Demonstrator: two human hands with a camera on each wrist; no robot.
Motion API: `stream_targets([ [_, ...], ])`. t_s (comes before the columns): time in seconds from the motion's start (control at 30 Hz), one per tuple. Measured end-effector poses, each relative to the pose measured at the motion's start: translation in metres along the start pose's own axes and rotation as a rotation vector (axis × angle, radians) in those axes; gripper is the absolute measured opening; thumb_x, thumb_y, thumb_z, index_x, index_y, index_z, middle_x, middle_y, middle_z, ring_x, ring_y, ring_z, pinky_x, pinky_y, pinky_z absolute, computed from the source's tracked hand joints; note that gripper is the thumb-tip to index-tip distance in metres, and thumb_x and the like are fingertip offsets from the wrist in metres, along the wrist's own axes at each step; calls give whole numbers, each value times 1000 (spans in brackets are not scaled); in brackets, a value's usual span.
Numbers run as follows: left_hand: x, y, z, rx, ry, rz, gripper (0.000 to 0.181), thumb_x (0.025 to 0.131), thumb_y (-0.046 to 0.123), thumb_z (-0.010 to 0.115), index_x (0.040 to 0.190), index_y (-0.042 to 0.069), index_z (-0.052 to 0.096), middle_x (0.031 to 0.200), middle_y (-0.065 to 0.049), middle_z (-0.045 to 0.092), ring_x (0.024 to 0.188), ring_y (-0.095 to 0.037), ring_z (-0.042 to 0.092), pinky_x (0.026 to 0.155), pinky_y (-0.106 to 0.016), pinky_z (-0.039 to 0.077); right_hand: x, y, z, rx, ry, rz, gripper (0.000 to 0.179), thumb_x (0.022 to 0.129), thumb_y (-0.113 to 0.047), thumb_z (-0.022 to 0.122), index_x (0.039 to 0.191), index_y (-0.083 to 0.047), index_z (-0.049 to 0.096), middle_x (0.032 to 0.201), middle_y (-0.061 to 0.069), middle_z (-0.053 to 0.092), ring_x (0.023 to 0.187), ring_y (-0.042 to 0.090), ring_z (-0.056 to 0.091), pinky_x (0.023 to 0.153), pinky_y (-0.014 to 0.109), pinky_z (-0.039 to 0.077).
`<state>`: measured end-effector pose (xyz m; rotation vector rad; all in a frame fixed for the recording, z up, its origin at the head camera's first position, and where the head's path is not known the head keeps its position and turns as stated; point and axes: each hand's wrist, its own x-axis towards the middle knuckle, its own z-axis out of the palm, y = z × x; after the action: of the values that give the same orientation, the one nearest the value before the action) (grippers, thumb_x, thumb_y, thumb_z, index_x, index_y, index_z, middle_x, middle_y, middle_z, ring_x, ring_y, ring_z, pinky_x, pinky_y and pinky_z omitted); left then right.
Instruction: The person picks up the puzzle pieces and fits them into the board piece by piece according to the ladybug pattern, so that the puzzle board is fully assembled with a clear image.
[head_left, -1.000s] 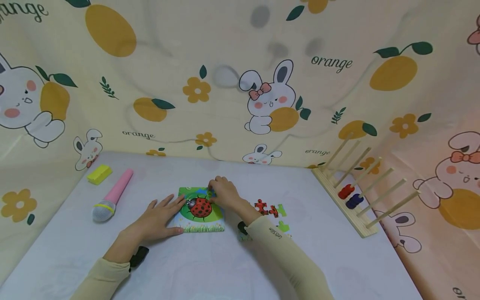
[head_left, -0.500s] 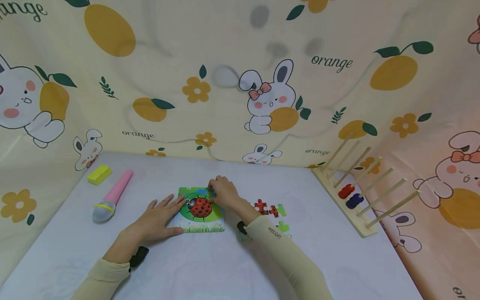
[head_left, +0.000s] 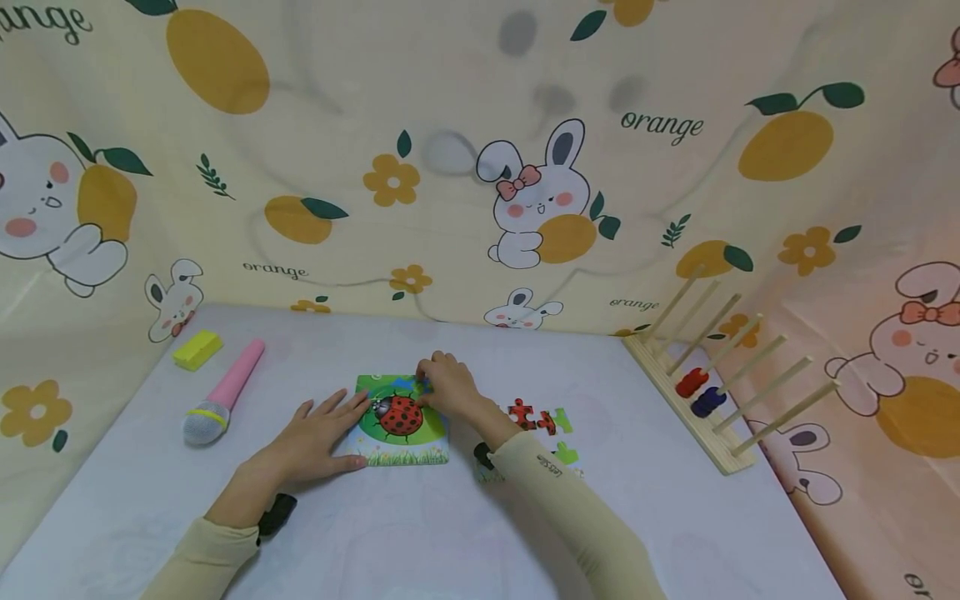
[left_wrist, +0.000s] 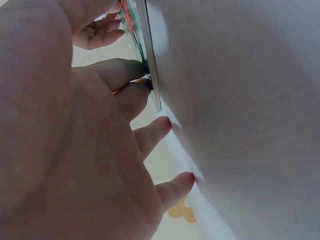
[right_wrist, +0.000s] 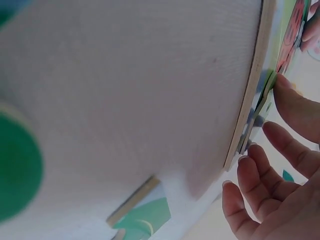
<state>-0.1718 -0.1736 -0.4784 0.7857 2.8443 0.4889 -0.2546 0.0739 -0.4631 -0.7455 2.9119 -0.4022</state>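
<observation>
A square ladybug jigsaw board (head_left: 408, 457) lies on the white table. My left hand (head_left: 309, 440) rests at its left side with the fingers spread, some fingertips touching the board's edge and others the table, as the left wrist view shows. At the board's upper right corner, my right hand (head_left: 452, 390) pinches a thin green puzzle piece (right_wrist: 266, 91) between thumb and fingers. The piece sits slightly tilted over the wooden tray; in the head view the hand mostly hides it. Loose red pieces (head_left: 521, 413) and green pieces (head_left: 566, 453) lie right of the board, some behind the right forearm.
A pink toy microphone (head_left: 236, 377) and a yellow block (head_left: 198, 349) lie at the left. On the right stands a wooden rack with upright pegs (head_left: 723, 446), carrying red beads (head_left: 692, 382) and blue beads (head_left: 708, 402). A printed cloth backdrop (head_left: 450, 292) rises behind the table.
</observation>
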Motion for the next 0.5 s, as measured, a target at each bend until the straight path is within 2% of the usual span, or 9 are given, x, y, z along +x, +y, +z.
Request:
stream_targets([
  [0.33, -1, -3, 4, 0, 2, 1, 90, 87, 58, 68, 155, 9, 35, 162, -10, 29, 147, -43, 22, 108, -75, 16, 2, 1, 2, 24, -16, 24, 36, 84, -30, 82, 109, -9, 66, 104, 4, 59, 95, 20, 57, 80, 38, 49],
  [0.5, 0, -2, 4, -16, 7, 1, 90, 87, 58, 68, 155, 8, 35, 161, -11, 30, 147, -44, 22, 108, -75, 16, 2, 1, 2, 63, -35, 27, 35, 85, -27, 82, 108, -8, 66, 103, 4, 60, 94, 18, 57, 82, 35, 50],
])
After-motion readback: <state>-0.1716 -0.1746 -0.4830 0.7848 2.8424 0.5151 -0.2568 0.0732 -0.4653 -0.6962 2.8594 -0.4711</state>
